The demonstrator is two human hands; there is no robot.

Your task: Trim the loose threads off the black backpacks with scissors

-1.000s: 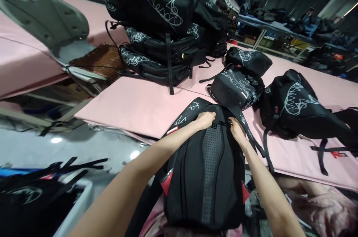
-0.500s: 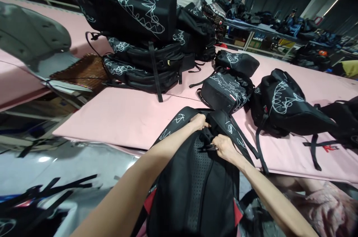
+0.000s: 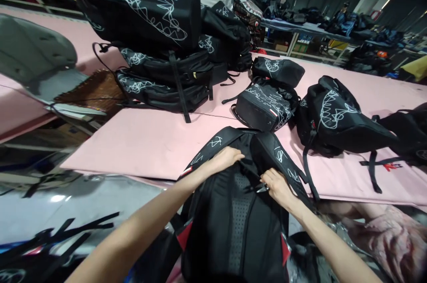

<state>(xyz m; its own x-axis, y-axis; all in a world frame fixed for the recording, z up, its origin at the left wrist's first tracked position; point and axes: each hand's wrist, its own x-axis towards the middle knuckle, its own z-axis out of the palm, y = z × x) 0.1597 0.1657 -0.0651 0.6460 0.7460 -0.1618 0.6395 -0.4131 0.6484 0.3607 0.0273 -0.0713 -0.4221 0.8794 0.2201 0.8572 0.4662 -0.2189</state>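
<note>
A black backpack [image 3: 218, 225] lies back side up in front of me, its upper end on the pink table edge. White scribbles mark its shoulder straps [image 3: 215, 141], and a dotted mesh strip runs down its middle. My left hand [image 3: 228, 158] is closed, pinching black fabric near the top between the straps. Closed as well, my right hand [image 3: 276, 185] is beside the right strap, with small thread snips [image 3: 262, 188] in it, metal tips pointing left. A fold of fabric stretches between both hands; the right fingertips appear to touch it.
Stacked black backpacks [image 3: 160, 74] stand at the back left of the pink table [image 3: 126, 140]. More scribbled backpacks [image 3: 340, 118] lie at the right. A grey chair [image 3: 36, 51] holds a brown woven cushion [image 3: 90, 91]. At lower right is another person's patterned clothing [image 3: 390, 243].
My hands have come out from the dark fold at the backpack's top and moved slightly down and apart, the right one further. The snips' metal tips now show more clearly.
</note>
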